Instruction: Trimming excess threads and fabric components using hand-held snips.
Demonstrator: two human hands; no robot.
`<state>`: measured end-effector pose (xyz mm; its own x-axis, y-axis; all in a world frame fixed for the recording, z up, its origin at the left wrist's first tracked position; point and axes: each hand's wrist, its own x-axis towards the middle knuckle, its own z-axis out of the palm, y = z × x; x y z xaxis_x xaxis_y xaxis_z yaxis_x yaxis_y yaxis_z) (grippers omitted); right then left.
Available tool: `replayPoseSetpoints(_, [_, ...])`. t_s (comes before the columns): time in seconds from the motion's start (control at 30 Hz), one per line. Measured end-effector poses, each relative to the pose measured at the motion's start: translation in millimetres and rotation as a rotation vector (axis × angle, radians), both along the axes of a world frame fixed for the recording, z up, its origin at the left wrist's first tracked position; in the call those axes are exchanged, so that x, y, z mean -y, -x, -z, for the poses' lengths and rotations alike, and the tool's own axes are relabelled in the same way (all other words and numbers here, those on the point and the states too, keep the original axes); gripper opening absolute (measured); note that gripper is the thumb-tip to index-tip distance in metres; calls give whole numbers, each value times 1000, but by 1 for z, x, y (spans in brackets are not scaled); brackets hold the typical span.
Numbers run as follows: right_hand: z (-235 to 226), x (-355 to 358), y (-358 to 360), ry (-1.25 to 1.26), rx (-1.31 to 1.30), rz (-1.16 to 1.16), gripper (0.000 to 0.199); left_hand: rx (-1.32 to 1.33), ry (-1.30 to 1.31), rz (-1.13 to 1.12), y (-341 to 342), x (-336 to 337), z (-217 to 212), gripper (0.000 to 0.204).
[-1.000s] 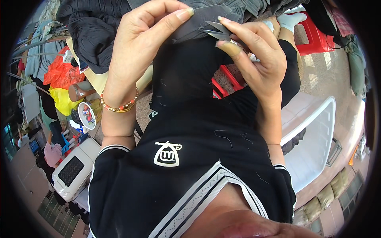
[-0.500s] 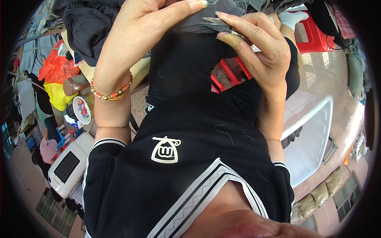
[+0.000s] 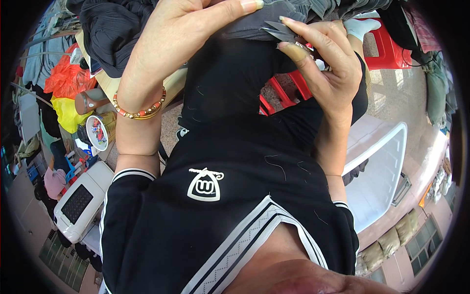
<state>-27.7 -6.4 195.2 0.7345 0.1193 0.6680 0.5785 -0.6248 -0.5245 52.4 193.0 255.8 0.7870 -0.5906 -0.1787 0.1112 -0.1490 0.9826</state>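
The grey pleated cloth (image 3: 274, 22) sits at twelve o'clock, right at the top rim. My left hand (image 3: 181, 34) grips its fold from eleven o'clock, thumb stretched across the fabric. My right hand (image 3: 323, 63), at one o'clock, is closed around small metal snips (image 3: 279, 30) — their points rest against the cloth's edge. A beaded bracelet (image 3: 139, 110) rings my left wrist. Further out: a red plastic stool (image 3: 387, 49) at two o'clock, a white plastic chair (image 3: 387, 166) at three o'clock, a white machine (image 3: 78, 206) at eight o'clock.
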Motion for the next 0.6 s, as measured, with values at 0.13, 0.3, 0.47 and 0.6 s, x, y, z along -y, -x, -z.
replayPoseSetpoints(0.13, [0, -1, -2, 3, -29, -14, 34, 284, 820, 362, -24, 8, 44, 12])
replayPoseSetpoints(0.3, [-2, -3, -4, 19, 61, -34, 33, 251, 808, 351, -23, 4, 48, 11])
replayPoseSetpoints(0.47, [-7, -14, -3, 3, 45, -36, 35, 224, 971, 292, -16, -11, 44, 16])
replayPoseSetpoints(0.6, [-8, -20, -5, 48, 72, -29, 38, 136, 664, 78, -20, -29, 61, 22])
